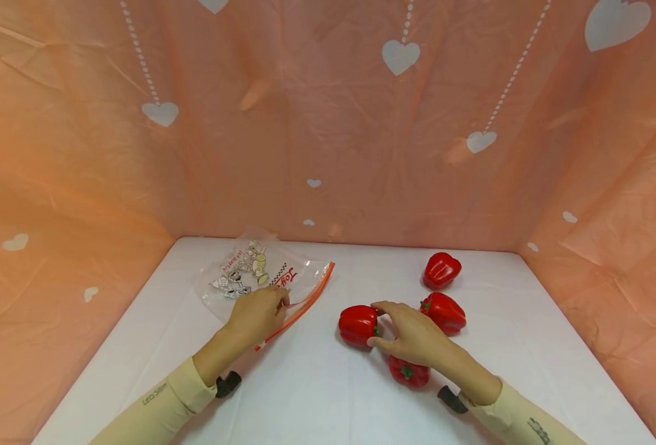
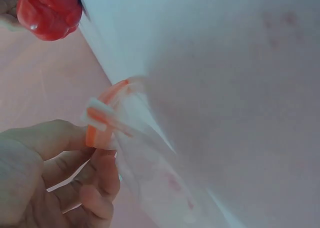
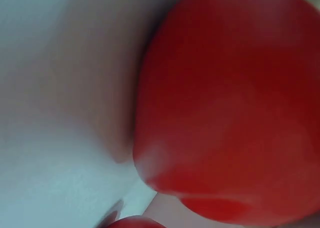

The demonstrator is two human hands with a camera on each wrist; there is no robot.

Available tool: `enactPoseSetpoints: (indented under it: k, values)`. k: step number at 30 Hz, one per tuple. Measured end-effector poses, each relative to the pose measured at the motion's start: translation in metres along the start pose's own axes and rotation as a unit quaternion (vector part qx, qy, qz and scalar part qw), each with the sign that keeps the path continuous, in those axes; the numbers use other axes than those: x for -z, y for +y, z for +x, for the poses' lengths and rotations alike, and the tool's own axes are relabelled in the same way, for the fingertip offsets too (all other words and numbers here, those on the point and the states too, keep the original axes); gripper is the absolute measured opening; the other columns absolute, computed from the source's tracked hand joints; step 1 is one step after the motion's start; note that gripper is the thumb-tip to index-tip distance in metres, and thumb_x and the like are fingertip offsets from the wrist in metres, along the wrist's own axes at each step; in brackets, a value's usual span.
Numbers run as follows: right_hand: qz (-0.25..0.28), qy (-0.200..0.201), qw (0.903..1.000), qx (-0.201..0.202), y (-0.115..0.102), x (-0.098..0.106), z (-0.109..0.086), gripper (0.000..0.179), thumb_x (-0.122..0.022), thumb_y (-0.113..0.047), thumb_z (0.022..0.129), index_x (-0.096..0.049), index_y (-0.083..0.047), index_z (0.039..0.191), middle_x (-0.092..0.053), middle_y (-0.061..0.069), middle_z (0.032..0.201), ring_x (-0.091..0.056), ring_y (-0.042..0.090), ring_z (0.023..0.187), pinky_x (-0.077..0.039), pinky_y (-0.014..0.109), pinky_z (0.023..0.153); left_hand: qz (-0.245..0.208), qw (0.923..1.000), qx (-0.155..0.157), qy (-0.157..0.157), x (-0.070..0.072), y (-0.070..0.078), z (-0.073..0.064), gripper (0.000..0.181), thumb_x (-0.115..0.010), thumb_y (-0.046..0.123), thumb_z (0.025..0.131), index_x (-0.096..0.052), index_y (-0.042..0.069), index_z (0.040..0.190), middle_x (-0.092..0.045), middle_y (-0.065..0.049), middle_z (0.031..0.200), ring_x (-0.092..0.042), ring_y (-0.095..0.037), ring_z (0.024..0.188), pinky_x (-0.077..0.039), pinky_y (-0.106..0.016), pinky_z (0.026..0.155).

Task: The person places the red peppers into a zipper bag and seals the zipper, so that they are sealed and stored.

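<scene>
Presently, on a white table, pinching a zip bag in the left hand.
Right of the bag, with the right hand, gripping one red pepper by its stem end; farther right, three more peppers.

Red script on the clear bag, just beyond the left hand, read roughly "Toge" or "Joye", cut off at the fingers. A second red line, farther off past that hand, was too small to make out. Behind the same hand, the left sleeve bore dark "Let's Slim"; behind the right hand, the right sleeve's dark print stayed illegible
</scene>
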State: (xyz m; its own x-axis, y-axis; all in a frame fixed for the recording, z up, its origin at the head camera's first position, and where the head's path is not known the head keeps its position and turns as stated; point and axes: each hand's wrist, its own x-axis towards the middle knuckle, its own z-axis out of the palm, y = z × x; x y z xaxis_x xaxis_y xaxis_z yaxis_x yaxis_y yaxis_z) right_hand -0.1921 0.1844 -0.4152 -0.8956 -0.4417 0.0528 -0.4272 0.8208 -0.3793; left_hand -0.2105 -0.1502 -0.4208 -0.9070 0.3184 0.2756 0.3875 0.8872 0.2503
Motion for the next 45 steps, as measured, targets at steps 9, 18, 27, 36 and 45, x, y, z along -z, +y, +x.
enactPoseSetpoints:
  k: [9, 18, 27, 36, 45]
  values:
    - [0.019, 0.006, 0.9997, -0.012, -0.001, -0.001, 0.002, 0.070, -0.090, -0.044, 0.086, -0.064, -0.011, 0.143, -0.073, 0.007, 0.131, -0.069, 0.031, 0.119, -0.059, 0.057, 0.096, -0.062, 0.9972, 0.034, -0.026, 0.006, -0.002, 0.004, 0.006, -0.078, 0.008, 0.095, -0.074, 0.012, 0.093, -0.067, 0.002, 0.085, -0.059, -0.012, 0.072, -0.051, -0.032, 0.061]
    - [0.066, 0.001, 0.9975, -0.024, -0.001, -0.003, 0.005, 0.065, -0.091, -0.042, 0.085, -0.065, -0.013, 0.137, -0.075, 0.006, 0.124, -0.070, 0.030, 0.118, -0.059, 0.057, 0.096, -0.086, 0.9957, 0.032, -0.013, 0.012, 0.001, 0.011, 0.008, -0.080, 0.009, 0.095, -0.073, 0.010, 0.091, -0.068, 0.002, 0.081, -0.058, -0.010, 0.068, -0.051, -0.030, 0.061]
    - [0.110, 0.004, 0.9937, -0.020, 0.000, -0.003, 0.010, 0.063, -0.091, -0.039, 0.086, -0.064, -0.010, 0.135, -0.074, 0.003, 0.117, -0.069, 0.026, 0.112, -0.059, 0.051, 0.097, -0.087, 0.9958, 0.026, -0.011, 0.010, 0.003, 0.015, 0.006, -0.075, 0.006, 0.094, -0.078, 0.009, 0.098, -0.070, 0.002, 0.083, -0.058, -0.010, 0.069, -0.049, -0.030, 0.059]
    - [0.160, 0.018, 0.9870, -0.007, -0.004, 0.002, 0.017, 0.062, -0.089, -0.033, 0.088, -0.061, -0.007, 0.137, -0.074, 0.003, 0.118, -0.071, 0.022, 0.109, -0.062, 0.043, 0.094, -0.086, 0.9962, 0.016, -0.005, 0.006, 0.005, 0.016, 0.007, -0.076, 0.011, 0.096, -0.075, 0.005, 0.093, -0.069, 0.003, 0.081, -0.057, -0.010, 0.068, -0.049, -0.030, 0.059]
    - [0.199, 0.025, 0.9794, -0.017, -0.011, 0.006, 0.032, 0.064, -0.090, -0.033, 0.088, -0.061, -0.005, 0.138, -0.075, 0.005, 0.118, -0.073, 0.028, 0.112, -0.059, 0.051, 0.100, -0.097, 0.9952, 0.013, -0.006, 0.005, 0.008, 0.018, 0.005, -0.077, 0.006, 0.095, -0.074, 0.010, 0.093, -0.069, 0.002, 0.080, -0.060, -0.011, 0.070, -0.051, -0.031, 0.061]
